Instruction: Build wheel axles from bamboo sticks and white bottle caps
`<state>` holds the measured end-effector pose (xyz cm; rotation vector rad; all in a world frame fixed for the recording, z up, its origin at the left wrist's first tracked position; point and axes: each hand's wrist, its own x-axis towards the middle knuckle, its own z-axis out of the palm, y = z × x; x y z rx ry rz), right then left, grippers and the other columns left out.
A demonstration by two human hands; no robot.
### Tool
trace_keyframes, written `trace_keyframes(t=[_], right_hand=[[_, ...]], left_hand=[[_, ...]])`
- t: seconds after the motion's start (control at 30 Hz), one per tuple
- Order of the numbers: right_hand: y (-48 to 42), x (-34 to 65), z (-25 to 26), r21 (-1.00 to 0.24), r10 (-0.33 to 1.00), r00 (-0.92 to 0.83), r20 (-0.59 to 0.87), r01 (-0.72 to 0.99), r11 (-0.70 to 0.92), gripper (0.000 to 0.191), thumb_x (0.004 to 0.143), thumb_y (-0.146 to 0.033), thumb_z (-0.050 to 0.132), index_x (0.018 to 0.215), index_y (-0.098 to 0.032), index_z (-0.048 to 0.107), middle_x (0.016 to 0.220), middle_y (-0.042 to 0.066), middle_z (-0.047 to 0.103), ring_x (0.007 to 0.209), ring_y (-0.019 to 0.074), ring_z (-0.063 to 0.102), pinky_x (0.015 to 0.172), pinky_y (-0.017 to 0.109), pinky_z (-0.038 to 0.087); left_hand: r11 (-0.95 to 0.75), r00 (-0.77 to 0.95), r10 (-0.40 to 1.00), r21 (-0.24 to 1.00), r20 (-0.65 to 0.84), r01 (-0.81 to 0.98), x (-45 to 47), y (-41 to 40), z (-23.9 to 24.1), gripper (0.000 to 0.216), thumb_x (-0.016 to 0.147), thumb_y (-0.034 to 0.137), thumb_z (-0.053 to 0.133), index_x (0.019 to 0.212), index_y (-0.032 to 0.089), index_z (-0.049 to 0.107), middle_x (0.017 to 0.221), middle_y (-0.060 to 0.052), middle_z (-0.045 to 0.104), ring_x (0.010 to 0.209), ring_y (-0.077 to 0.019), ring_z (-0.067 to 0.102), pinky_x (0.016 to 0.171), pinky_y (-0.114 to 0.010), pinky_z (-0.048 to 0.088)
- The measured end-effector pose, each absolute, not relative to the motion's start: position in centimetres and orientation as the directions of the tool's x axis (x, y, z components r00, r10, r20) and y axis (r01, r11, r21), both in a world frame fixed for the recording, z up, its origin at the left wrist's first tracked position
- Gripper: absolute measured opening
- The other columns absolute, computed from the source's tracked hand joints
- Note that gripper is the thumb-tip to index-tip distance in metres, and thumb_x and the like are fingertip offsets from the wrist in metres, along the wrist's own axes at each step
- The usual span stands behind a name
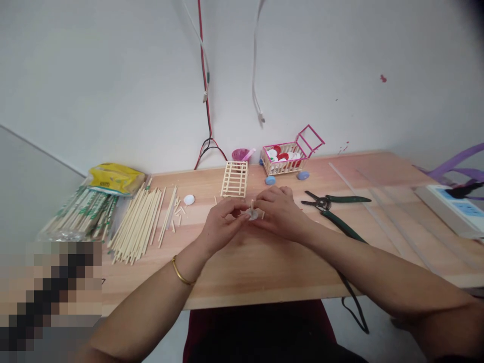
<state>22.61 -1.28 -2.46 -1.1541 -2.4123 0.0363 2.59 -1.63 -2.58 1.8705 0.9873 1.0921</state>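
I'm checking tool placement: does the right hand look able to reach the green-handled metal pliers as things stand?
Probably yes: the pliers lie near the right hand, upper handle uncovered, though the right forearm hides the lower one's end. That hand is busy at a small round white disc.

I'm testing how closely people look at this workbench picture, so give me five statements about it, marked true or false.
1. The left hand and right hand are both at a small white disc. True.
2. The green-handled pliers lie left of the loose sticks. False: they lie to the right of them.
3. The pink-trimmed cart holds red and white caps. True.
4. The cart's visible wheels are yellow. False: they are blue.
5. The gold-coloured bracelet is on the right wrist. False: it is on the left wrist.
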Motion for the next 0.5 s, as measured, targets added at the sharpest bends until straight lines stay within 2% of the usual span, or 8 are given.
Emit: trace_keyframes(t=[0.23, 0.5], right_hand=[[-1.49, 22.00, -3.12, -0.173, 0.728, -0.597, 0.336, 0.721, 0.671, 0.026, 0.087, -0.044, 0.057, 0.089, -0.019, 0.067, 0.090, 0.006, 0.065, 0.089, 0.0218, 0.049, 0.077, 0.037, 0.023], [-1.40, 21.89, -3.30, -0.175, 0.723, -0.641, 0.256, 0.705, 0.687, 0.029, 0.087, -0.045, 0.057, 0.090, -0.018, 0.066, 0.090, 0.006, 0.065, 0.091, 0.0223, 0.049, 0.077, 0.036, 0.023]], left_hand=[[-0.447, 0.370, 0.868, 0.847, 0.332, 0.289, 2.70, -1.61, -2.40, 0.005, 0.078, 0.023, 0.066, 0.077, 0.021, 0.070, 0.075, -0.002, 0.064, 0.074, -0.0162, 0.054, 0.073, -0.027, 0.039], [-0.540, 0.441, 0.821, 0.742, 0.362, 0.397, 2.63, -1.30, -3.09, 0.006, 0.082, 0.021, 0.061, 0.079, 0.018, 0.065, 0.077, -0.001, 0.066, 0.074, -0.0133, 0.058, 0.069, -0.025, 0.043]])
